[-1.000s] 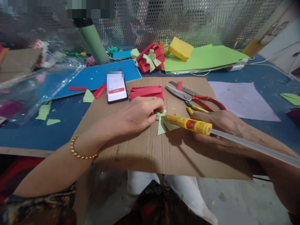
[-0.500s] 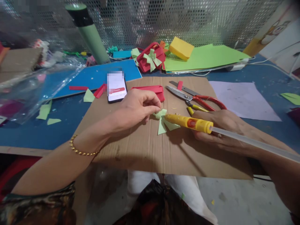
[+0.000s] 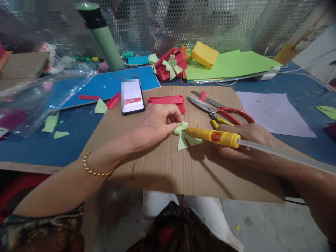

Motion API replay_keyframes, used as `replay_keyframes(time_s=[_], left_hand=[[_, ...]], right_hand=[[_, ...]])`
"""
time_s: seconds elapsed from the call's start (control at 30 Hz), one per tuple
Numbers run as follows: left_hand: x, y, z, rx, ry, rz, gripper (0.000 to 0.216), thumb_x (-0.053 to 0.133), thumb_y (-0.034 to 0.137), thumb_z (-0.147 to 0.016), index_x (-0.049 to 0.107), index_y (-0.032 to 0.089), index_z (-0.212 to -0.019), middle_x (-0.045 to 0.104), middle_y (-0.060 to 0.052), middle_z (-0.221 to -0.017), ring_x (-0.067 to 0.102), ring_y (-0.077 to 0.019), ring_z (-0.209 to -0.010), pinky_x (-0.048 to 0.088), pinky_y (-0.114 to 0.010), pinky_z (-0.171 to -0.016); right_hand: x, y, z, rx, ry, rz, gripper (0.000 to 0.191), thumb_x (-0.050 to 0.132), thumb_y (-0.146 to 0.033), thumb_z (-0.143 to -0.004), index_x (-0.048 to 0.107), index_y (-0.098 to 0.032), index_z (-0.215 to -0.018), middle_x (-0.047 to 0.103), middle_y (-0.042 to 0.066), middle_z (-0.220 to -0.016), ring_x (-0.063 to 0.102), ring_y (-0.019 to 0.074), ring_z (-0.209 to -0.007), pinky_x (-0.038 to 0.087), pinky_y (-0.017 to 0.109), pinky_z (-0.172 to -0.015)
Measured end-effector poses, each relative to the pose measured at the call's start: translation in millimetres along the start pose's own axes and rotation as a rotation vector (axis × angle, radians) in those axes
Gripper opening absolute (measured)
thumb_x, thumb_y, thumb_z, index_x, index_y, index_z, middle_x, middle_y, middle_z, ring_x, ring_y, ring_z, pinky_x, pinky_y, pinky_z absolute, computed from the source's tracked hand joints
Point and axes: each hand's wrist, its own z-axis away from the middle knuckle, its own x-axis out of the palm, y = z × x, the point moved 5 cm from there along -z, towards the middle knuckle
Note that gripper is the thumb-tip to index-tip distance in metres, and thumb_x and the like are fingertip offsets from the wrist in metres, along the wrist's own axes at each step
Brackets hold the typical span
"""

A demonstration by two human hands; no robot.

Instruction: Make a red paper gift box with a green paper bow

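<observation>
My left hand is closed, thumb and forefinger pinching the edge of a light green paper bow on the brown cardboard. In my right hand is a yellow glue gun, its tip at the middle of the bow. A clear glue stick runs out of the gun's back end. Behind my left hand lies a folded red paper piece, partly covered by the fingers. Red-handled scissors rest beyond the gun, beside a grey blade-like strip and a yellow-handled tool.
A phone stands at the left of the cardboard. Behind are a green flask, a red paper box with a green bow, a yellow paper box and green sheets. A lilac sheet lies right; plastic wrap left.
The left hand has shifted slightly to the right along the bow's edge. The glue gun stays with its tip on the bow, and the view has moved a little.
</observation>
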Motion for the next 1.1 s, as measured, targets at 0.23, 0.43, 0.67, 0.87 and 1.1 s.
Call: replay_keyframes(time_s=[0.23, 0.43, 0.67, 0.87, 1.1], left_hand=[[3.5, 3.0, 2.6, 0.087, -0.028, -0.161, 0.014, 0.061, 0.009, -0.088, 0.072, 0.017, -0.089, 0.073, 0.000, -0.082, 0.061, -0.0133, -0.070, 0.043, -0.027, -0.066], [4.5, 5.8, 4.2, 0.106, -0.035, -0.193, 0.015, 0.059, 0.008, -0.090, 0.071, 0.017, -0.088, 0.073, -0.001, -0.083, 0.059, -0.0134, -0.071, 0.042, -0.028, -0.068], [5.3, 1.2, 1.6, 0.060, -0.045, -0.145, 0.011, 0.062, 0.008, -0.090, 0.066, 0.018, -0.089, 0.070, 0.001, -0.082, 0.057, -0.0128, -0.070, 0.041, -0.028, -0.068], [3.3, 0.6, 1.5, 0.050, -0.049, -0.122, 0.011, 0.061, 0.009, -0.090, 0.064, 0.020, -0.086, 0.070, 0.000, -0.081, 0.059, -0.0146, -0.071, 0.040, -0.029, -0.068], [3.3, -2.2, 1.2, 0.060, -0.066, -0.122, 0.009, 0.061, 0.014, -0.091, 0.066, 0.020, -0.089, 0.071, 0.000, -0.081, 0.059, -0.0156, -0.071, 0.039, -0.030, -0.066]], right_hand=[[-1.2, -2.2, -2.0, -0.024, 0.049, 0.004, 0.019, 0.056, -0.028, -0.096, 0.053, -0.025, -0.077, 0.059, -0.005, -0.064, 0.052, 0.0114, -0.050, 0.037, 0.026, -0.050], [0.6, 2.8, 0.2, -0.020, -0.001, 0.013, 0.018, 0.056, -0.031, -0.098, 0.054, -0.026, -0.081, 0.060, -0.006, -0.067, 0.055, 0.0119, -0.052, 0.038, 0.027, -0.050], [0.8, -1.0, -3.0, -0.035, 0.104, 0.069, 0.015, 0.052, -0.027, -0.094, 0.052, -0.027, -0.078, 0.058, -0.006, -0.063, 0.055, 0.0153, -0.050, 0.039, 0.033, -0.054], [3.2, -2.5, -10.8, 0.038, 0.020, 0.101, 0.021, 0.050, -0.030, -0.094, 0.045, -0.026, -0.074, 0.058, -0.003, -0.063, 0.056, 0.0180, -0.056, 0.042, 0.036, -0.060], [3.9, 0.4, -4.5, 0.055, 0.043, 0.054, 0.020, 0.055, -0.030, -0.091, 0.047, -0.026, -0.073, 0.061, -0.004, -0.065, 0.055, 0.0147, -0.052, 0.042, 0.033, -0.056]])
